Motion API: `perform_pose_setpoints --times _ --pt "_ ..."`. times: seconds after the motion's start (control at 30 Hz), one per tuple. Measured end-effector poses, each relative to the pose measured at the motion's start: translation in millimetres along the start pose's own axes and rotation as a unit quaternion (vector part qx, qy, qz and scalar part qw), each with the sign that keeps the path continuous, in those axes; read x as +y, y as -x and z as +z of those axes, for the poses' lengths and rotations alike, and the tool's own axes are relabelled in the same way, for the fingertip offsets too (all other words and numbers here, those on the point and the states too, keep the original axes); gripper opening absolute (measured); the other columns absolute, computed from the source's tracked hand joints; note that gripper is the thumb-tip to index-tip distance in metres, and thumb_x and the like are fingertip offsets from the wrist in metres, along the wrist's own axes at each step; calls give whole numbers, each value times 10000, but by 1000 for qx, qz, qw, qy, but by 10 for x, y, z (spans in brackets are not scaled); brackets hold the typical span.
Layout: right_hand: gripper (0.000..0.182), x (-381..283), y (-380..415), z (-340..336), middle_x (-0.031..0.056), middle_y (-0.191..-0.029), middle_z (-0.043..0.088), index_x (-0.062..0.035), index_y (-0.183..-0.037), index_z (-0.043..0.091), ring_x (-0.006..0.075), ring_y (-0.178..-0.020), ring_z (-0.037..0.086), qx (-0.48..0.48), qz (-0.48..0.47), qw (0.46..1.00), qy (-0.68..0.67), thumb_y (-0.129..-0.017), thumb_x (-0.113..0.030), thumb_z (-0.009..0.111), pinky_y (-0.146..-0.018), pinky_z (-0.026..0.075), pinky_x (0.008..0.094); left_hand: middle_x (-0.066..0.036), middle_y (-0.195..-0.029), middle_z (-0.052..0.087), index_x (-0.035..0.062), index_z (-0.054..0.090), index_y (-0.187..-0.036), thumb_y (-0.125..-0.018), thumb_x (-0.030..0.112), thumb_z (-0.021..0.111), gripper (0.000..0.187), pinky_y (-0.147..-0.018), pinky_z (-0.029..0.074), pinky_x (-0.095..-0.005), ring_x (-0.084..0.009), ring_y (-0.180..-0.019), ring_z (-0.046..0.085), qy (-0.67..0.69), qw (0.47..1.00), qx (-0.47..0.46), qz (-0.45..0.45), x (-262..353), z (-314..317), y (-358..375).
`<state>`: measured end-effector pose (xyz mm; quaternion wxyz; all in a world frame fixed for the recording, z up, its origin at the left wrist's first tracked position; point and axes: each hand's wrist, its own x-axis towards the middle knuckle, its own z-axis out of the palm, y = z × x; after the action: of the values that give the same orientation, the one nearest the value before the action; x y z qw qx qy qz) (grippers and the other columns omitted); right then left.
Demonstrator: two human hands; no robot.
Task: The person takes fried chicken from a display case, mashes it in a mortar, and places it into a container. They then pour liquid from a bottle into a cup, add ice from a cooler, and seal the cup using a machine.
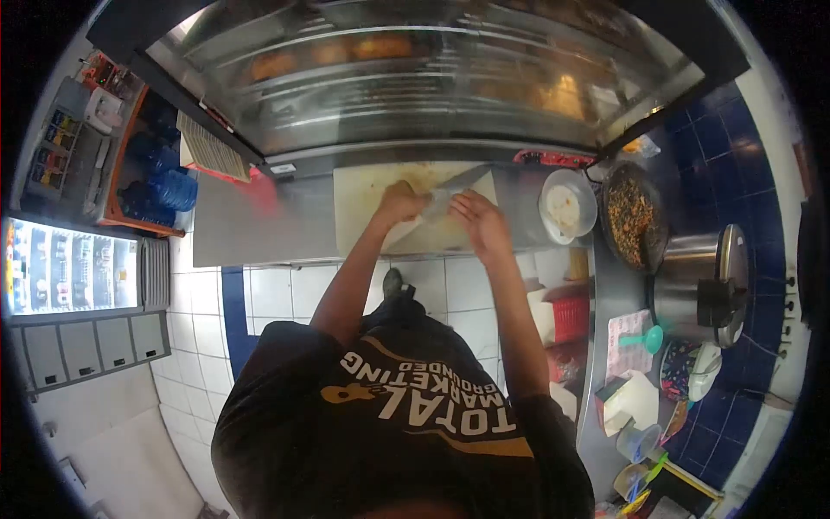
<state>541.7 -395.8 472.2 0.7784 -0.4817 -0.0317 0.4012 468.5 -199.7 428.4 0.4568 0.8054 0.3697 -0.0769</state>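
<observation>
"Left hand (402, 206), quick?"

"Fingers curled narrow, pinching what looks like clear plastic (439, 204), a bit blurry. Right hand (475, 221) pinches the other side, so the plastic's btwn them, over the cutting board (359, 195)."

"Knife?"

"Blade (464, 179) shows on the board, far side of the hands. Can't tell re: handle."

"Surface?"

"Tabletop (259, 232) is smooth gray metal, prob. steel, w/ the pale board on it. Bowl (568, 208) w/ white stuff just R of the board; pan (634, 216) of chopped food farther R, then a big metal pot (692, 259)."

"Rest of the rm?"

"Glass display case (415, 78) on the board's far side, lit fridge (73, 266) well L of it, white floor tiles (467, 285) on the near side, dark blue wall tiles (739, 164) far R."
</observation>
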Motion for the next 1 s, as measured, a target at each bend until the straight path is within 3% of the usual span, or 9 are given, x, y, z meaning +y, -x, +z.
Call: perform_pose_setpoints --times 0.07,0.13,0.27,0.37,0.47,0.57,0.63,0.83,1.0 --pt "347 170 -404 74 249 -1257 582 133 -1258 496 334 -1166 585 19 79 997 0 -1011 -102 431 -1024 476 412 -158 -657 691 -12 719 -787 -793 251 725 264 -692 561 -415 -310 -644 706 81 993 -41 73 -44 58 -68" --pt "318 281 -592 86 254 -1237 589 135 -1205 521 333 -1143 592 24 152 988 -9 -1006 -84 405 -1013 476 403 -189 -725 699 17 710 -797 -774 157 695 143 -707 560 -443 -368 -686 703 -17 965 108 237 -24 147 -81" --pt "332 365 -612 -124 194 -1202 629 85 -1195 555 286 -1069 632 -41 151 987 -21 -1029 -137 371 -989 492 389 -221 -776 681 37 672 -849 -820 110 628 90 -654 541 -477 -422 -701 674 16 947 143 288 477 -15 477" --pt "346 202 -331 -6 159 -1219 634 21 -1250 557 262 -1097 628 -71 136 984 -88 -1050 -204 388 -1004 492 388 -208 -771 671 39 644 -892 -867 134 609 105 -605 530 -475 -408 -662 665 -30 929 146 340 828 -127 874" --pt "430 -197 -65 257 131 -1215 623 -32 -1312 528 242 -1112 612 2 74 993 -94 -1062 -371 442 -1008 491 369 -179 -729 657 50 626 -901 -893 158 605 110 -604 528 -484 -389 -653 663 -15 899 170 404 1060 -119 1070" --pt "632 -519 32 242 153 -1368 553 -36 -1390 466 310 -1226 563 -30 57 987 -147 -1018 -547 450 -1074 439 417 -155 -693 637 72 615 -879 -898 181 607 110 -609 527 -484 -372 -646 659 -20 876 118 467 1129 35 1103" --pt "730 -675 52 255 165 -1447 492 -27 -1419 436 352 -1309 491 -19 -32 993 -111 -992 -619 426 -1124 373 447 -140 -693 631 86 609 -864 -886 188 613 105 -607 524 -478 -359 -645 657 -47 861 81 501 1224 143 1097" --pt "848 -1127 -162 146 194 -1532 381 -33 -1531 284 379 -1382 404 -176 -73 978 -82 -971 -654 427 -1147 336 549 -118 -749 639 110 592 -907 -838 185 628 108 -578 519 -465 -333 -648 662 -94 833 42 543 1513 382 1106" --pt "896 -1356 -127 248 188 -1569 341 -50 -1542 292 372 -1390 395 -216 -52 975 13 -958 -730 315 -1159 275 517 -111 -680 605 84 563 -832 -812 148 631 96 -534 505 -455 -322 -604 647 -47 786 50 614 1719 397 1352"
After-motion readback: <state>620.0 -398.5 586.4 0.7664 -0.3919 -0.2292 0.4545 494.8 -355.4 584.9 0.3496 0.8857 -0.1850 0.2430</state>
